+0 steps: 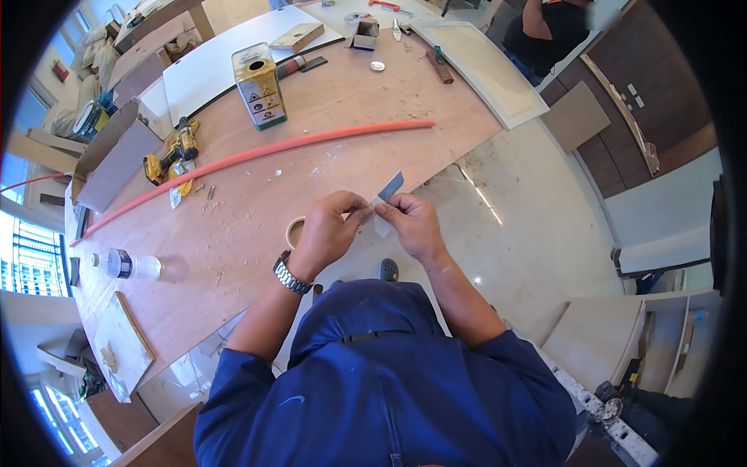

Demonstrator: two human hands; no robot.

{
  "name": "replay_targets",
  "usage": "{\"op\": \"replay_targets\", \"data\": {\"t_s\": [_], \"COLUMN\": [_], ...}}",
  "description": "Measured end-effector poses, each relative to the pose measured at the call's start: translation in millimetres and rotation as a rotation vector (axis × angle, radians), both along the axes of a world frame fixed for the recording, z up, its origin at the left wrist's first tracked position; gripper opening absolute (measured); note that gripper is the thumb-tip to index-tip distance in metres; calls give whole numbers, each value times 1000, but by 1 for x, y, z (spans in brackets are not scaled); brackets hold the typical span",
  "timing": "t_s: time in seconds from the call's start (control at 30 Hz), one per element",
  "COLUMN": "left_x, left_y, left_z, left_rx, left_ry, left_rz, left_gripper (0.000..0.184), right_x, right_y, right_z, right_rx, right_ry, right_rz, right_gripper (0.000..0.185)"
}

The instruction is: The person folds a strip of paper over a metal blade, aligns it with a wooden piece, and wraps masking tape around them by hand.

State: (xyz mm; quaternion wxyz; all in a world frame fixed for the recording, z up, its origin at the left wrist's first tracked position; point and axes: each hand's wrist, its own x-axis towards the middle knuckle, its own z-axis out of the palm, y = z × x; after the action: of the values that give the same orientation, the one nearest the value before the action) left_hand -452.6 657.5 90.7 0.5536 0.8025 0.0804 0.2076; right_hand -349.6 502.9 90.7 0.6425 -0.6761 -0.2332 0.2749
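Near the middle, my left hand [336, 222] and my right hand [412, 222] meet over the edge of the wooden tabletop [257, 210]. A small flat grey-blue piece [391, 186] sticks up from my right hand, pinched between thumb and fingers. My left fingers are pressed together beside it; whatever they hold is too small to make out. Below the hands hangs a thin translucent strip [381, 226]. A roll of tape [295, 232] lies on the tabletop just left of my left hand, partly hidden by it.
A long orange tube [272, 148] crosses the tabletop. Beyond it stand a metal can [259, 87] and a yellow drill [175, 152]. A plastic bottle [132, 265] lies at left. A framed panel [478, 66] rests at the far right. Another person [545, 35] is at the upper right.
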Motion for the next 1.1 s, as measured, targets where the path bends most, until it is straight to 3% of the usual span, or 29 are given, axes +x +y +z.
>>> {"op": "replay_targets", "data": {"t_s": [0.13,0.23,0.53,0.73,0.83,0.93,1.1], "left_x": [1,0,1,-7,-11,-16,-17], "left_y": [-5,2,1,5,8,14,8], "left_z": [5,12,2,-12,-21,-17,-11], "left_rx": [-273,-274,-420,-623,-882,-922,-568], "left_ry": [65,185,183,154,141,201,195], "left_rz": [-21,-123,-147,-196,-265,-305,-145], "left_gripper": [14,16,17,21,21,21,15], "right_x": [-1,3,1,4,8,6,-4], "right_y": [-1,-5,-1,-2,-1,2,8], "right_z": [-1,-2,-17,-15,-23,-25,-18], "right_rx": [35,-43,259,273,303,231,89], "right_ry": [-21,-85,345,345,339,279,85], "right_rz": [6,25,68,180,241,241,132], "right_gripper": [13,13,16,9,9,10,11]}}
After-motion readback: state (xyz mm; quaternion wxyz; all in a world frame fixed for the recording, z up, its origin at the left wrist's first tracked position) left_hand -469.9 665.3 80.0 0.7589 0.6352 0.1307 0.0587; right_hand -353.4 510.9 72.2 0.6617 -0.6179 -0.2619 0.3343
